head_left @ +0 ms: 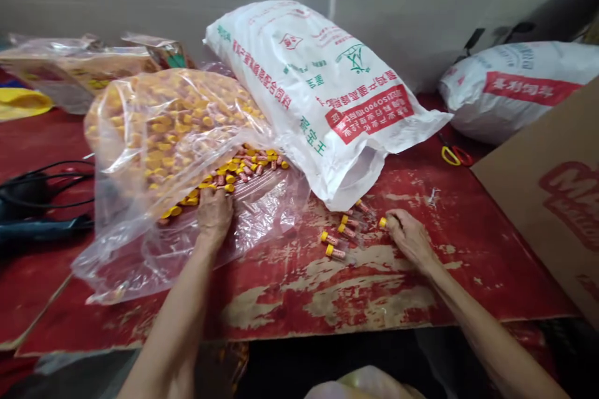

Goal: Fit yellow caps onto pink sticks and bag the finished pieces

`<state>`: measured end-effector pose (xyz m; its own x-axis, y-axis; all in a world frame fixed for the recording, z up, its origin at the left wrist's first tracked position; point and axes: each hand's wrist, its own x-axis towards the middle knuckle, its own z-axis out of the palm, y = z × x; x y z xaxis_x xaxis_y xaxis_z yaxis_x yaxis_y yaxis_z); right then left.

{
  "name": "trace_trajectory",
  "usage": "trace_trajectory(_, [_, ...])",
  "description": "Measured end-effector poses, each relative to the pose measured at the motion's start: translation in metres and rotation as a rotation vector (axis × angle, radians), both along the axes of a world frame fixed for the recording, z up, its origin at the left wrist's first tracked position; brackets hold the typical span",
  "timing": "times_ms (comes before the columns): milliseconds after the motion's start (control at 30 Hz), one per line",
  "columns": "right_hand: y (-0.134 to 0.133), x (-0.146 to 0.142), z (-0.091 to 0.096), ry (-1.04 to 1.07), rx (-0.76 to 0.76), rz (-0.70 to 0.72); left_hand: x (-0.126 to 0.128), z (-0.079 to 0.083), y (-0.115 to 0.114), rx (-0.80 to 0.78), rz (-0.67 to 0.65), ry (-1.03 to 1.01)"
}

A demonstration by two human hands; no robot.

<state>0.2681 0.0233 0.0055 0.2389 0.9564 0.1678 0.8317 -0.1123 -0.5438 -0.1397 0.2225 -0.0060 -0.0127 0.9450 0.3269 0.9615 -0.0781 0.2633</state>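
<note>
Yellow tops the small tube (382,222) that your right hand (410,237) pinches between thumb and fingertips, drawn close together. Your left hand (216,215) touches the yellow-capped pieces (229,178) at the mouth of the clear bag (154,255), its fingers curled downward; whether they grip one, I cannot tell. Between your hands, nearer the right, loose tubes (335,253) lie on the worn red tabletop (486,268). Beyond them rests a white printed sack (299,81), against the bulging bag.
</note>
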Motion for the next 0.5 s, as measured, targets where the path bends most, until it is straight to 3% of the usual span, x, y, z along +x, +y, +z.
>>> trace_trajectory(100, [0.028,0.007,-0.016,0.033,0.168,-0.037,-0.001,0.001,0.002,-0.014,0.061,0.066])
trace_trajectory(267, [0.058,0.007,-0.033,-0.088,0.150,0.169,-0.007,0.000,-0.010,0.006,0.137,0.131])
trace_trajectory(400, [0.086,0.007,-0.029,-0.147,0.193,0.082,-0.015,-0.001,-0.018,0.023,0.136,-0.022])
trace_trajectory(500, [0.133,0.009,-0.021,-0.169,0.182,0.020,-0.015,0.005,-0.023,0.053,0.162,-0.265])
